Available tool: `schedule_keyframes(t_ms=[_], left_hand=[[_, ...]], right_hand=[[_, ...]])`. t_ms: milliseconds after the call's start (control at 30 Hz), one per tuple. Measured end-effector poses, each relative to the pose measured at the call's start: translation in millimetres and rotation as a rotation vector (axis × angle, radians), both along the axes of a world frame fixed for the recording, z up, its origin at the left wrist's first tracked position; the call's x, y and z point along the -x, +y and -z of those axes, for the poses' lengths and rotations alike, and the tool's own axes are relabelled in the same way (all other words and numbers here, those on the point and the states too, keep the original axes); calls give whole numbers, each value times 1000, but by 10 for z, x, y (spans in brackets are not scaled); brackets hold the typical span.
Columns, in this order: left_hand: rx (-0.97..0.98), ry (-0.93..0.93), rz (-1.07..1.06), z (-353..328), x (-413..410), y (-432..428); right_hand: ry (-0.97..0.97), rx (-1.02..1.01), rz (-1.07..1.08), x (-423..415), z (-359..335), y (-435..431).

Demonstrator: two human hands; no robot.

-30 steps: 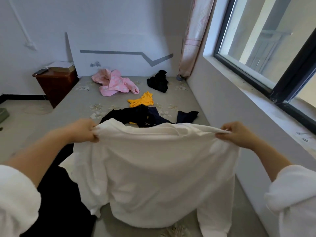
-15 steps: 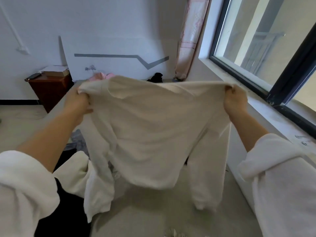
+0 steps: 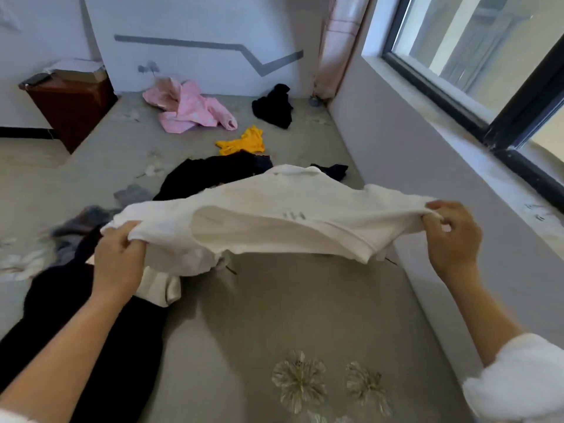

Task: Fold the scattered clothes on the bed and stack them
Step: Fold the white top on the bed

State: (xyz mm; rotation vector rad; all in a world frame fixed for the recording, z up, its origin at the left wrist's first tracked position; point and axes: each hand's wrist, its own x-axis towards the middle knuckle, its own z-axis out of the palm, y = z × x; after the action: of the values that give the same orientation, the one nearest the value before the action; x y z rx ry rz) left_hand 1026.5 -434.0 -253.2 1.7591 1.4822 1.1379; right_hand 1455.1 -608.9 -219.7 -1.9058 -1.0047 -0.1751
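The left hand [image 3: 119,257] grips the white sweatshirt [image 3: 274,221] at its nine o'clock end, fingers curled tight into the cloth. The right hand [image 3: 451,236] pinches the three o'clock end, so the top is pulled wide and flat in the air above the grey bed [image 3: 274,315], I think to smooth it before laying it down to fold. More clothes wait unfolded farther up the bed: a black heap [image 3: 210,175] at twelve o'clock from the sweatshirt, a yellow piece [image 3: 242,143] beyond it, a pink top [image 3: 195,108] at eleven and a small black bundle [image 3: 274,106] near one.
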Motion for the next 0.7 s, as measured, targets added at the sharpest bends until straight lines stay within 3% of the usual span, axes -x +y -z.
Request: schedule_keyframes(t_ms=[100, 200, 267, 367, 467, 600, 700], left_hand=[[387, 125, 23, 635, 153, -443], [944, -116, -38, 1206, 219, -778], [1169, -313, -133, 1434, 168, -966], [1210, -385, -239, 1741, 46, -1181], [1154, -177, -256, 2012, 77, -1320], [1152, 191, -117, 2309, 285, -1481], [1211, 225, -97, 2501, 328, -1642]], right_hand=[[163, 289, -48, 113, 609, -320], [294, 645, -118, 280, 1223, -578], [338, 866, -170, 404, 1588, -707], [388, 1095, -184, 551, 1978, -872], [383, 1258, -127, 595, 2156, -1004], [315, 1499, -96, 658, 2286, -1188], [358, 1470, -92, 781, 2542, -1322]])
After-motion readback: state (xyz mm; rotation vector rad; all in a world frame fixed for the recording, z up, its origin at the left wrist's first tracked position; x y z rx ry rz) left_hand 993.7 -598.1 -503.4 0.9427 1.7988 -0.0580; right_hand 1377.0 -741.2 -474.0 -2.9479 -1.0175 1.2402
